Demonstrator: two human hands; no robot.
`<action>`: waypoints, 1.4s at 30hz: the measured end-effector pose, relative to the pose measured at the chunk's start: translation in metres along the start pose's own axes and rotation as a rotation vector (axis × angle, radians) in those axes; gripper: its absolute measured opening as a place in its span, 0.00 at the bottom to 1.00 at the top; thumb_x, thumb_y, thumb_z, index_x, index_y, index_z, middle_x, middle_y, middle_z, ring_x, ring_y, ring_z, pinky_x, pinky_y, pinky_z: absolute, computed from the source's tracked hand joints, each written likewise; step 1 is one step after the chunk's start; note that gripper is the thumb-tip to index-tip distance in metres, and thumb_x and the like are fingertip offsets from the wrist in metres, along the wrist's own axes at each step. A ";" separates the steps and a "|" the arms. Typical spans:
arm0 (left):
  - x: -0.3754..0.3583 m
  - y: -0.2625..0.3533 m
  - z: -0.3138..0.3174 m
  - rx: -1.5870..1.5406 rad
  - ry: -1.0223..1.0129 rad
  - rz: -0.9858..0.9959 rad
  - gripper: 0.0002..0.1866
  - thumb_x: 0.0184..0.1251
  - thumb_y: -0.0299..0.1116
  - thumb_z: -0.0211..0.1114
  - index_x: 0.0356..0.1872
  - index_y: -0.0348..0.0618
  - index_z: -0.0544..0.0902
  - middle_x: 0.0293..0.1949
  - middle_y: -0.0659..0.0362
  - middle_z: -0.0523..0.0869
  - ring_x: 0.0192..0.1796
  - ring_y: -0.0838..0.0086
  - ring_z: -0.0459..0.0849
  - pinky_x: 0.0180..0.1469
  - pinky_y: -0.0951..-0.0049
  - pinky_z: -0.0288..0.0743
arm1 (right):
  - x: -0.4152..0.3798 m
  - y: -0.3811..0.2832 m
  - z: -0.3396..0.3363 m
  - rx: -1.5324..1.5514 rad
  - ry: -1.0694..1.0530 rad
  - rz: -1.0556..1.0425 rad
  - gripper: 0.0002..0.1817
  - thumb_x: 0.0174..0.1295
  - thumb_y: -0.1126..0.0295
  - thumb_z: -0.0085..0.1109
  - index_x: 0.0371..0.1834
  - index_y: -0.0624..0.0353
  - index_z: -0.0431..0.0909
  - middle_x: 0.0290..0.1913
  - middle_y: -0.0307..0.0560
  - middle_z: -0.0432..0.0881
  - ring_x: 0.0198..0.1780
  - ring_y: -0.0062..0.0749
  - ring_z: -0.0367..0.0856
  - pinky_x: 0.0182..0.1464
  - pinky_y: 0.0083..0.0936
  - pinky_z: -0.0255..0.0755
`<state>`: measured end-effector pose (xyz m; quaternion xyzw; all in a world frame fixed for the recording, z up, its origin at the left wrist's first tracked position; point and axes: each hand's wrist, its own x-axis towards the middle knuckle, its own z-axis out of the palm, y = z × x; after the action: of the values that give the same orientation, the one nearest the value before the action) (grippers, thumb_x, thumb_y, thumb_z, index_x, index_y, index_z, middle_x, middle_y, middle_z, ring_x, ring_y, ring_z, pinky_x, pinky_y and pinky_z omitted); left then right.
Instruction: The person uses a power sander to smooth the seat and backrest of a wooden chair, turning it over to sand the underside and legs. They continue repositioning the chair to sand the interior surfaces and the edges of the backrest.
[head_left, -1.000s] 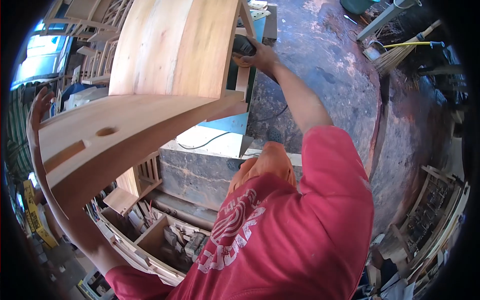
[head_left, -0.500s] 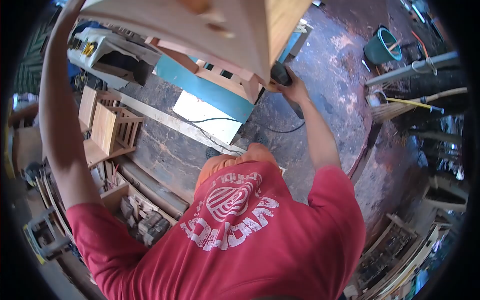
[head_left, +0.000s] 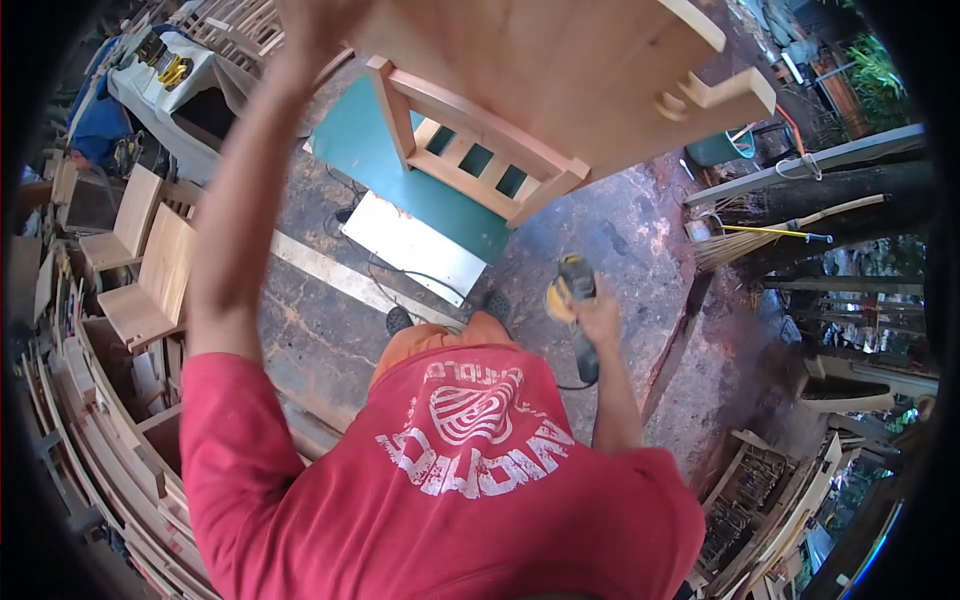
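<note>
My right hand is closed round a dark power sander with a yellow round pad, held above the floor and apart from the wood. A large wooden furniture piece with a slatted end frame fills the top, over a teal board. Close to the upper left of this piece is my left hand, blurred and cut by the frame edge; its fingers cannot be made out.
A white panel and a cable lie near my feet. Small wooden chairs stand at left beside stacked boards. At right are a green bucket, a broom and a rail; a crate stands lower right.
My right hand has brought the sander down and away from the furniture. The furniture piece now appears turned and farther right, and my left hand has come partly into view at the top.
</note>
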<state>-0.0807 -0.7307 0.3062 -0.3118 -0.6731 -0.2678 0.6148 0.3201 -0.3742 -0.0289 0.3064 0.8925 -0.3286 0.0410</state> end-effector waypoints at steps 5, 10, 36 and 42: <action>-0.278 0.170 -0.101 -0.749 -0.862 -0.527 0.45 0.57 0.48 0.79 0.73 0.36 0.72 0.65 0.40 0.79 0.70 0.43 0.74 0.73 0.44 0.65 | -0.084 -0.062 0.028 0.170 -0.079 -0.092 0.51 0.50 0.55 0.83 0.79 0.56 0.68 0.64 0.67 0.83 0.66 0.53 0.83 0.67 0.40 0.75; -0.327 0.212 -0.190 -0.845 -1.212 -0.948 0.46 0.58 0.47 0.81 0.73 0.31 0.70 0.68 0.37 0.76 0.71 0.41 0.74 0.74 0.51 0.68 | -0.134 -0.176 0.046 0.032 -0.166 -0.146 0.48 0.53 0.54 0.81 0.78 0.50 0.69 0.62 0.66 0.84 0.63 0.59 0.84 0.64 0.43 0.78; -0.288 0.143 -0.304 -0.657 -0.970 -1.231 0.42 0.47 0.42 0.89 0.62 0.38 0.76 0.53 0.50 0.86 0.55 0.63 0.86 0.59 0.62 0.81 | -0.127 -0.245 0.076 0.076 -0.540 -0.831 0.55 0.52 0.59 0.81 0.83 0.51 0.60 0.63 0.66 0.83 0.64 0.59 0.83 0.66 0.42 0.78; -0.279 0.213 -0.282 -0.582 -0.752 -1.262 0.38 0.54 0.40 0.86 0.66 0.39 0.79 0.57 0.50 0.83 0.55 0.64 0.86 0.55 0.64 0.83 | -0.112 -0.207 0.048 0.269 -0.536 -0.831 0.55 0.50 0.62 0.82 0.83 0.51 0.62 0.60 0.66 0.84 0.60 0.59 0.86 0.61 0.42 0.81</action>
<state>0.2790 -0.8245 0.0527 -0.0889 -0.7885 -0.6080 -0.0284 0.2858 -0.5859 0.0807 -0.1669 0.8469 -0.4960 0.0944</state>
